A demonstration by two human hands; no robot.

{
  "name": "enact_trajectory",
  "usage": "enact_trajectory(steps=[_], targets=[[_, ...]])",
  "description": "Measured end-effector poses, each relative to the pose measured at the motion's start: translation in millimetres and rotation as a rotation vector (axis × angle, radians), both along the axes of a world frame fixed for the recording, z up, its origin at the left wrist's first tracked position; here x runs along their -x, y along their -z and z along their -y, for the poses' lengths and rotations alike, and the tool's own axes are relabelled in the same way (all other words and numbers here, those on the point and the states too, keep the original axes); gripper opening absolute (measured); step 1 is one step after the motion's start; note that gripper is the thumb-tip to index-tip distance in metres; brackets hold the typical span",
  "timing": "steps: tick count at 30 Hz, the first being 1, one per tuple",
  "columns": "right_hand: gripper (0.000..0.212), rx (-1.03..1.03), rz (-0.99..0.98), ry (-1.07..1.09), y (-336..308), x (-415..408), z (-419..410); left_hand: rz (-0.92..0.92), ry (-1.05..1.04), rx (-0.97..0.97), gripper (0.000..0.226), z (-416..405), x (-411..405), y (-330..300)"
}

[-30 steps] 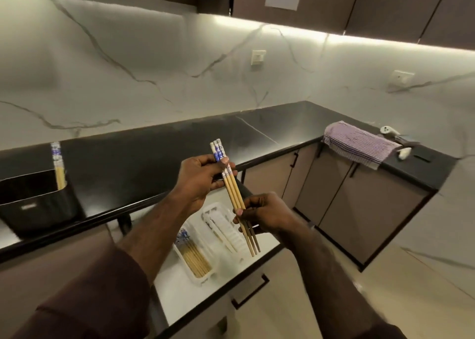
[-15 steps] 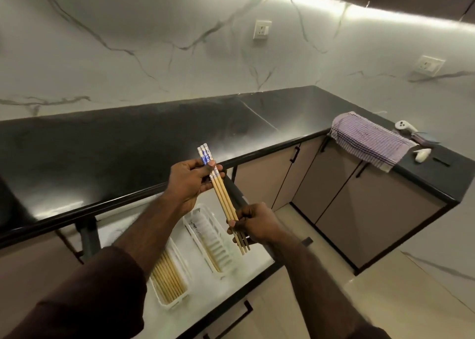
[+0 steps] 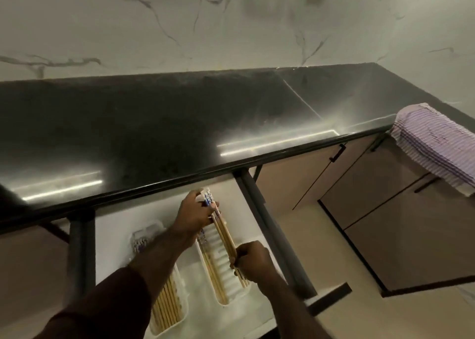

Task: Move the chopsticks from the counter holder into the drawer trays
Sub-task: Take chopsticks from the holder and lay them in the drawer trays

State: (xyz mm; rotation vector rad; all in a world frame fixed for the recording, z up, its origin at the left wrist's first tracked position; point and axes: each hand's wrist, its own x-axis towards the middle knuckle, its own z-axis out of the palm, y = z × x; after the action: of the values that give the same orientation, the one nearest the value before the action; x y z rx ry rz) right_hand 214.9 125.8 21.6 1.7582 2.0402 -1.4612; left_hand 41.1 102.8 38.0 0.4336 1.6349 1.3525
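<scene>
Head view: chopsticks between both grips, over tray.

A single head-worn camera (wide-angle, so straight edges bow) looks forward and steeply down from above the left hand and right hand, both close beneath it. Beyond the hands it takes in the black counter and marble wall; below them, the open drawer. No second view shares the scene.
</scene>
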Motion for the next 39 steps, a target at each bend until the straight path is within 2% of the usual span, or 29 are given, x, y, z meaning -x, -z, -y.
enact_trajectory(steps=[3, 5, 12, 16, 24, 31, 39], targets=[[0.014, -0.047, 0.039, -0.031, 33, 3, -5, -0.123, 0.077, 0.069, 0.073, -9, -3, 28], [0.017, -0.086, 0.070, -0.044, 45, 6, -6, -0.245, 0.141, 0.128, 0.078, -11, -6, 38], [0.018, -0.205, 0.213, -0.065, 79, 19, -1, -0.665, 0.394, 0.327, 0.075, -18, -19, 81], [0.018, -0.197, 0.263, -0.067, 89, 26, 15, -0.912, 0.555, 0.455, 0.065, -18, -25, 100], [0.022, -0.178, 0.302, -0.057, 106, 25, 20, -1.133, 0.787, 0.619, 0.056, -12, -39, 119], [0.019, -0.216, 0.263, -0.113, 110, 28, 22, -1.240, 0.984, 0.703, 0.043, -12, -46, 122], [0.031, -0.331, 0.199, -0.301, 108, 21, 24, -1.285, 1.007, 0.716, 0.034, -10, -49, 126]])
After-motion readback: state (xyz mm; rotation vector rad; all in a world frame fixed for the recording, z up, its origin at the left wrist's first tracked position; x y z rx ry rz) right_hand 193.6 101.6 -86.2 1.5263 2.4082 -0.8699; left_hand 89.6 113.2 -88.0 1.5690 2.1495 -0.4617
